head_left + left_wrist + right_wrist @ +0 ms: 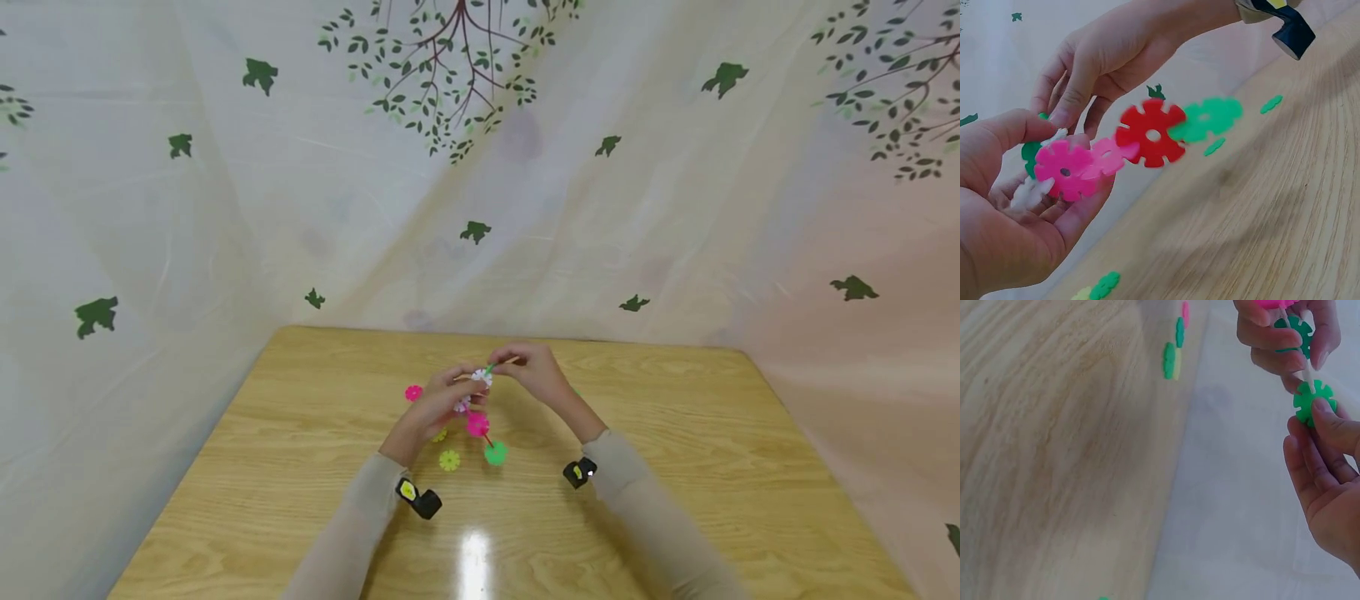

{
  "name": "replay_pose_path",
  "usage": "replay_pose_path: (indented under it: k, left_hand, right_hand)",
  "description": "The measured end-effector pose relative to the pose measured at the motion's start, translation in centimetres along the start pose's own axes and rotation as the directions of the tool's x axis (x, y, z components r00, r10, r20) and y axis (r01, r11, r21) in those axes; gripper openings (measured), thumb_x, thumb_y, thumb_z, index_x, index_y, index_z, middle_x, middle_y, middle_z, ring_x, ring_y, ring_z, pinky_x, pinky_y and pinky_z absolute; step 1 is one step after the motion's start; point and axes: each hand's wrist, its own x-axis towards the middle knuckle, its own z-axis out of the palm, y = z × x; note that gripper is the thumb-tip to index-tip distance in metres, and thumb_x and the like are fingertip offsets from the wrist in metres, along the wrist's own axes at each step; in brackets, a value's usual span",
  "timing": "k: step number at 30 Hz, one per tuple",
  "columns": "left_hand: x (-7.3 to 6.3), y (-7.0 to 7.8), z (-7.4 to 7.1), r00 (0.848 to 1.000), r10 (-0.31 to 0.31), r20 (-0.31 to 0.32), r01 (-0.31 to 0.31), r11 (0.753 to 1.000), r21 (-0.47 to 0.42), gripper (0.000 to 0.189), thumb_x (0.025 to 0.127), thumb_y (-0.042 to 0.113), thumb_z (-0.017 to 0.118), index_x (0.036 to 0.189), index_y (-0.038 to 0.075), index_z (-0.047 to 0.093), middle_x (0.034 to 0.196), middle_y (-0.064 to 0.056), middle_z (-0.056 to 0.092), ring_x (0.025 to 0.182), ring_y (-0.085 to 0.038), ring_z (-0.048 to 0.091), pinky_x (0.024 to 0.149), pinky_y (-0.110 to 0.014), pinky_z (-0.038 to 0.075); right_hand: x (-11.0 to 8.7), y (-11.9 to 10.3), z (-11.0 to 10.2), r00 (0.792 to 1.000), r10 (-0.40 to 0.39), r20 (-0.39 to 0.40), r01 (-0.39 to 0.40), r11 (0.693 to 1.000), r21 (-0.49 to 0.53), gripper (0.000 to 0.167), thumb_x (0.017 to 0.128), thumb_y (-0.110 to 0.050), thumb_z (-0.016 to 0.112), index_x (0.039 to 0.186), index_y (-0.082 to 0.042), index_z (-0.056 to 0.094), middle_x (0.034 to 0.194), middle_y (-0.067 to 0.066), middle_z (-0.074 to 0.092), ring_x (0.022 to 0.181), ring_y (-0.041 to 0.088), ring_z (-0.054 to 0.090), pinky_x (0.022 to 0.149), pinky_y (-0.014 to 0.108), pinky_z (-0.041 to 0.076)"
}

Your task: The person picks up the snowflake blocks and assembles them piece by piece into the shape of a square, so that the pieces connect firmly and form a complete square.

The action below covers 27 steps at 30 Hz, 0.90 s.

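Note:
Above the table, my left hand grips a chain of slotted, flower-shaped plastic discs. In the left wrist view, a pink disc lies over the fingers, then a lighter pink one, a red disc and a green end disc. White discs sit partly hidden in the palm. My right hand pinches a green disc between thumb and fingers, its edge meeting a white disc of the chain. Another green disc shows between the left fingers.
Loose discs lie on the wooden table: a pink one left of the left hand, a yellow one nearer the front, and green ones. A pale curtain with printed leaves hangs behind the table.

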Motion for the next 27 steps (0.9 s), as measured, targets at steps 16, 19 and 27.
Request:
replay_pose_path:
  k: [16,19,27]
  left_hand:
    - [0.1,-0.4,-0.1,0.993,-0.056,-0.100,0.061,0.997,0.041,0.043,0.101,0.019,0.054,0.133,-0.011,0.058,0.075,0.003,0.056,0.063,-0.003,0.049,0.052,-0.018,0.041]
    - [0.1,-0.4,-0.2,0.996,-0.054,-0.073,0.057,0.998,0.035,0.047,0.103,0.022,0.052,0.139,-0.007,0.056,0.077,0.006,0.050,0.062,-0.003,0.043,0.051,-0.017,0.034]
    - [0.5,-0.3,0.2,0.994,-0.059,-0.090,0.060,0.998,0.010,0.056,0.104,0.042,0.053,0.139,-0.002,0.058,0.085,0.006,0.046,0.066,-0.006,0.043,0.054,-0.017,0.035]
  right_hand:
    - [-0.4,2.5,-5.6,0.987,0.084,0.135,-0.055,0.977,-0.208,0.017,0.094,-0.006,0.072,0.110,-0.003,0.075,0.107,0.018,0.075,0.098,0.029,0.070,0.082,0.041,0.060]
    - [-1.1,4.0,-7.0,0.980,0.092,0.176,-0.047,0.968,-0.248,0.016,0.093,-0.002,0.072,0.107,0.003,0.074,0.102,0.019,0.075,0.094,0.029,0.070,0.084,0.045,0.059]
    - [-3.0,7.0,-9.1,0.935,0.209,0.287,-0.114,0.942,-0.316,0.021,0.088,0.002,0.075,0.106,0.010,0.071,0.100,0.024,0.072,0.091,0.028,0.068,0.083,0.041,0.060]
